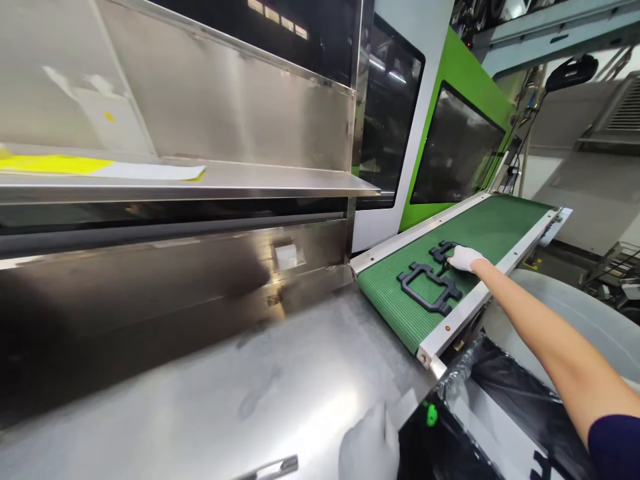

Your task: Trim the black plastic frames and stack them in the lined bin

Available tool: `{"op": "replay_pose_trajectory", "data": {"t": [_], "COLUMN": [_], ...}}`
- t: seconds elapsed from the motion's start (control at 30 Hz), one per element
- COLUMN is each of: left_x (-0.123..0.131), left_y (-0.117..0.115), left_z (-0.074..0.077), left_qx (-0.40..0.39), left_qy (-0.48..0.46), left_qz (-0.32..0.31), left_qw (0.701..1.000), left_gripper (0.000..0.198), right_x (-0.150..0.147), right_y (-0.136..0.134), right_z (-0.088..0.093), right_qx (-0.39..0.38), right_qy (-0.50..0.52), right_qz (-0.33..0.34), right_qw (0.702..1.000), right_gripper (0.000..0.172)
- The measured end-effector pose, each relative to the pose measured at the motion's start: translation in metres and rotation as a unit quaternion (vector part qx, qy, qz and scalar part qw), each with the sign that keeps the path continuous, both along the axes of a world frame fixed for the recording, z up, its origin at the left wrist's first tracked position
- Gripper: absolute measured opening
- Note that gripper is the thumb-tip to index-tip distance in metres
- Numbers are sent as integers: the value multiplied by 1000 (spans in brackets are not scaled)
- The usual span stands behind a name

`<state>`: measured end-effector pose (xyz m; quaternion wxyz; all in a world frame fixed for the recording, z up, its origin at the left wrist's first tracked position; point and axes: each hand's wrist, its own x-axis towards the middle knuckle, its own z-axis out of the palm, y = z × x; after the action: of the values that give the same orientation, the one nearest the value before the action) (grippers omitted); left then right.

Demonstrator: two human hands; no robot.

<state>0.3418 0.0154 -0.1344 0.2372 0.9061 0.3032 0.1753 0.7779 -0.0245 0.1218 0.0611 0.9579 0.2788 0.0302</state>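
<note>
Sheets point(100, 165) in yellow and white lie on the steel shelf point(260, 180), far left. Below, your steel tabletop point(210, 400) has a metal piece point(274, 468) at its near edge. Your gloved left hand point(371, 443) is near centre beside a pale strip point(404, 408); can't tell if its fingers grip it. Right: green belt point(393, 308) carries the near black frame point(417, 298) and, just beyond, the far black frame point(438, 255); your gloved right hand point(465, 259) has fingers closed on the latter. Black liner point(515, 367) sits near right, below the belt.

Frames point(451, 291): matt plastic | belt point(500, 223): ribbed, matt | worktable point(210, 407): smooth, glossy metal | gloves point(370, 445): matt cloth | liner point(510, 365): glossy plastic
</note>
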Motion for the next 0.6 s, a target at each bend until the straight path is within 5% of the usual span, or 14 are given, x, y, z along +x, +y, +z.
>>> {"op": "replay_pose_trajectory", "data": {"t": [0.27,0.47,0.6], "left_x": [-57,-67,-67], "left_y": [7,2,24], "left_z": [9,27,56], "left_qx": [-27,-149,-167], "left_qy": [-41,-150,-209], "left_qz": [-9,24,51], "left_qw": [999,977,962], "left_gripper": [39,37,32], "right_x": [-81,-190,-265], "right_y": [35,77,97], "right_z": [50,84,95], "right_qx": [-52,-19,8], "right_qy": [-47,-112,-108], "right_qz": [120,268,365], "right_qw": [990,957,925], "right_gripper": [42,44,41]}}
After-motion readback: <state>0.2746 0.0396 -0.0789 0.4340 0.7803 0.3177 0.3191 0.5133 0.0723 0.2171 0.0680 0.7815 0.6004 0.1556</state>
